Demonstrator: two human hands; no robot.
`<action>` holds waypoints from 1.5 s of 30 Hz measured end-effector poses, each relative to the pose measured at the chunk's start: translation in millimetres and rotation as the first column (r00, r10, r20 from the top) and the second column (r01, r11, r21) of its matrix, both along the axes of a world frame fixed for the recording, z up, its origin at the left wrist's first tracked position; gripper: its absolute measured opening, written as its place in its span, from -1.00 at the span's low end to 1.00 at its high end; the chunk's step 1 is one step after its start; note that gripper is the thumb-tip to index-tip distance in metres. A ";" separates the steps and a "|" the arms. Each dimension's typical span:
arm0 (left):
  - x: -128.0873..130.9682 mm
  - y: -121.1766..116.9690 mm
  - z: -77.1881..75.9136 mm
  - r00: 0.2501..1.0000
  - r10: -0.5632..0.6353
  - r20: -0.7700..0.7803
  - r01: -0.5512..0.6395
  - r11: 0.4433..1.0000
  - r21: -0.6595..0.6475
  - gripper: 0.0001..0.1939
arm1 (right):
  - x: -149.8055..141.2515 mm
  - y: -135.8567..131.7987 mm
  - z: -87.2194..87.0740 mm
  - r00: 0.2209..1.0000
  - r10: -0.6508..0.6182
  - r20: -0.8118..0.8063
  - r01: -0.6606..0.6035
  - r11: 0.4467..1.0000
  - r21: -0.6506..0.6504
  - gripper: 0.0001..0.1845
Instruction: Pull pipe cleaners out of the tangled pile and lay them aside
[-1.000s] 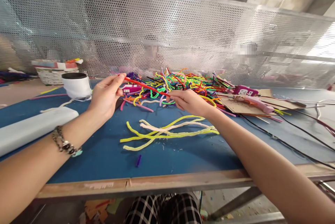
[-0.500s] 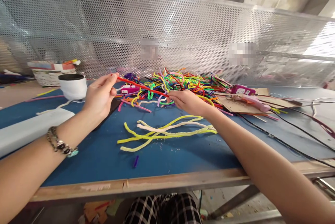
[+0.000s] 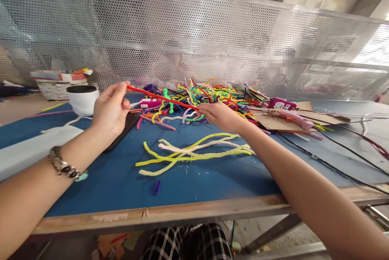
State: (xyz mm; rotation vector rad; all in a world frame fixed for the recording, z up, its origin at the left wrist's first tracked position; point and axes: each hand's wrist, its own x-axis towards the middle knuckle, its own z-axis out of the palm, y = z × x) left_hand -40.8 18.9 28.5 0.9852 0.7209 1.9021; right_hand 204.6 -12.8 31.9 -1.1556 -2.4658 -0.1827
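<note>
A red pipe cleaner (image 3: 161,97) is stretched straight above the blue table (image 3: 121,179). My left hand (image 3: 111,110) pinches its left end, and my right hand (image 3: 220,116) pinches its right end. Just behind both hands lies a tangled heap of coloured pipe cleaners (image 3: 209,93). In front of my right hand several yellow and pale pink pipe cleaners (image 3: 188,152) lie flat on the table. A beaded bracelet (image 3: 65,166) sits on my left wrist.
A white roll with a dark core (image 3: 82,99) stands at the left, a white flat sheet (image 3: 27,148) nearer. At the right are cardboard (image 3: 282,122), a pink glue gun (image 3: 291,118) and black cables (image 3: 334,162). A perforated metal screen (image 3: 212,37) closes the back. A purple scrap (image 3: 156,187) lies near the front edge.
My left hand has drawn a little to the left and up with the red pipe cleaner's end, lengthening the stretched span. My right hand has stayed at the heap's edge.
</note>
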 end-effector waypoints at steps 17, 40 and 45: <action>-13.2 9.8 5.6 0.991 0.094 0.095 -0.086 0.993 -0.086 -0.80 | 10.0 4.4 0.5 0.998 0.005 -0.059 -0.010 0.996 -0.085 -0.74; -18.0 18.1 9.0 0.977 0.084 0.198 -0.060 0.990 -0.125 -0.72 | 10.7 5.6 -2.0 0.929 -0.110 -0.354 -0.019 0.939 -0.343 -0.80; -17.4 18.5 8.6 0.978 0.061 0.200 -0.041 0.994 -0.102 -0.73 | 10.1 5.4 -0.5 0.943 -0.168 -0.287 0.089 0.960 -0.267 -0.75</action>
